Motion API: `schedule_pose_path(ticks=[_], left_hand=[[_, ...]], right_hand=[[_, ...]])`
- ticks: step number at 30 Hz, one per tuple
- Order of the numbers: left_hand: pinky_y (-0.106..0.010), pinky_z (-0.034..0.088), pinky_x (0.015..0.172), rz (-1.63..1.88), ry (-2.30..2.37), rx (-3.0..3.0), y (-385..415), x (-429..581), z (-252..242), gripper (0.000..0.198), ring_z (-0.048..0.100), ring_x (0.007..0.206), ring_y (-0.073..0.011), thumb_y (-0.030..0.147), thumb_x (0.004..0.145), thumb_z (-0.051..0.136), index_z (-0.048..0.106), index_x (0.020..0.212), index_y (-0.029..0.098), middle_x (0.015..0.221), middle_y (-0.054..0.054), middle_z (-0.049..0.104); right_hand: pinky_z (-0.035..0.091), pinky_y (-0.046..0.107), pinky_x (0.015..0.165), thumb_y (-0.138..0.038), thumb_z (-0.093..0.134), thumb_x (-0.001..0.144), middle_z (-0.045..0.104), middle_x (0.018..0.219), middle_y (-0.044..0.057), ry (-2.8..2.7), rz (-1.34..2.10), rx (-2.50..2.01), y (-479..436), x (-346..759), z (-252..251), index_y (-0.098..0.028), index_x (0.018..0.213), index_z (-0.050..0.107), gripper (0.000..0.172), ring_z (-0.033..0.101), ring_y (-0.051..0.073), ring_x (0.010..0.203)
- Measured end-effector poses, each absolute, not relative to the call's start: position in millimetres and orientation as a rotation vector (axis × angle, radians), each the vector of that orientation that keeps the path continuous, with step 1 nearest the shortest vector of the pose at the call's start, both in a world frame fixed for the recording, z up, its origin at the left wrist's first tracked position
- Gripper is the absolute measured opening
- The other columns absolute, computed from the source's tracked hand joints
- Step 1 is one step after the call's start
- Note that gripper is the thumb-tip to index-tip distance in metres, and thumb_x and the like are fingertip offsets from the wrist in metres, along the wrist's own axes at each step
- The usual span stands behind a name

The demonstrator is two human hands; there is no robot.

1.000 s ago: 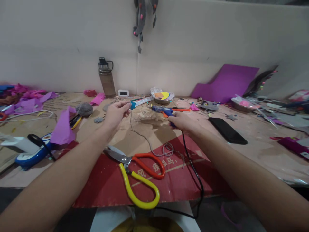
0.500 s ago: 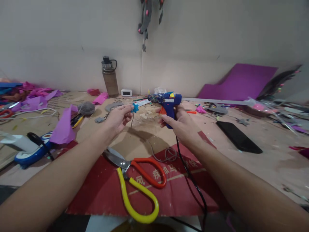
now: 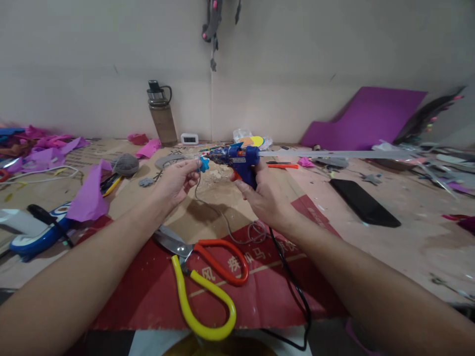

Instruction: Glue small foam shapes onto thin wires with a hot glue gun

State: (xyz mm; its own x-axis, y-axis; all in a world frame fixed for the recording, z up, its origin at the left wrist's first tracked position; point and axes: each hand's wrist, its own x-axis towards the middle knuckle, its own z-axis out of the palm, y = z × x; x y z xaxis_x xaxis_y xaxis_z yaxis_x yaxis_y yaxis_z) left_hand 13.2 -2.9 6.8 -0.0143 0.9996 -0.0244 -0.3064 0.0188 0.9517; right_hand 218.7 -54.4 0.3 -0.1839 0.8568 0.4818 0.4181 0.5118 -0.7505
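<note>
My right hand (image 3: 266, 193) is wrapped round the handle of a blue hot glue gun (image 3: 243, 160), whose nozzle points left. A long clear glue stick (image 3: 326, 154) juts out of its back end, and a black cord hangs below. Between thumb and fingers my left hand (image 3: 180, 182) pinches a small blue felt star (image 3: 204, 164) with a thin grey cord (image 3: 222, 213) trailing from it. The nozzle tip is at the star; whether they touch I cannot tell. Below both hands lie scissors (image 3: 181, 249) with one red and one yellow handle.
Red cardboard (image 3: 267, 291) covers the front of the table. On the right rests a black phone (image 3: 365, 202); behind stand a water bottle (image 3: 162, 118) and a small white clock (image 3: 189, 139). Purple felt (image 3: 91, 195) and grey yarn (image 3: 125, 164) are at left, a purple sheet (image 3: 365, 121) at back right.
My right hand has brought the glue gun left, so its nozzle is now at the star. The glue stick has swung into fuller view. The whole view has shifted slightly.
</note>
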Motion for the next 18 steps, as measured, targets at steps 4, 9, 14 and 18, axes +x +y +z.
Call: schedule_pose_path(ticks=[4,9,14,18], left_hand=[[-0.012,0.027,0.035,1.328,0.998,0.964,-5.5,14.3,8.9,0.009,0.042,0.042,-0.002,0.015,0.071,0.071,0.063,0.068,0.012,0.053,0.003,0.052],[-0.013,0.029,0.035,1.313,1.02,0.968,-10.4,16.3,12.4,0.009,0.043,0.041,-0.0023,0.014,0.074,0.07,0.063,0.068,0.011,0.052,0.003,0.052],[-0.012,0.029,0.035,1.306,1.003,0.984,-10.8,16.6,12.5,0.01,0.043,0.041,-0.0022,0.014,0.073,0.07,0.062,0.069,0.012,0.052,0.003,0.052],[-0.012,0.03,0.036,1.32,0.985,0.982,-10.2,17.6,12.2,0.011,0.045,0.042,-0.0019,0.013,0.071,0.072,0.062,0.069,0.011,0.054,0.003,0.053]], right_hand=[[0.049,0.04,0.089,-0.026,0.053,0.089,0.064,0.109,0.01,-1.83,0.493,-1.12,-56.9,217.5,3.5,-0.022,0.12,0.047,0.032,0.06,0.023,0.1],[0.046,0.043,0.099,-0.028,0.053,0.089,0.061,0.121,0.012,-1.853,0.402,-1.101,-55.5,218.3,2.0,-0.021,0.12,0.05,0.032,0.056,0.027,0.116],[0.046,0.046,0.101,-0.024,0.052,0.087,0.061,0.122,0.013,-1.87,0.367,-1.058,-53.7,218.4,1.5,-0.019,0.132,0.043,0.046,0.059,0.027,0.114],[0.043,0.047,0.106,-0.022,0.052,0.086,0.059,0.129,0.014,-1.87,0.364,-1.029,-54.7,217.6,2.5,-0.018,0.133,0.043,0.048,0.056,0.027,0.118]])
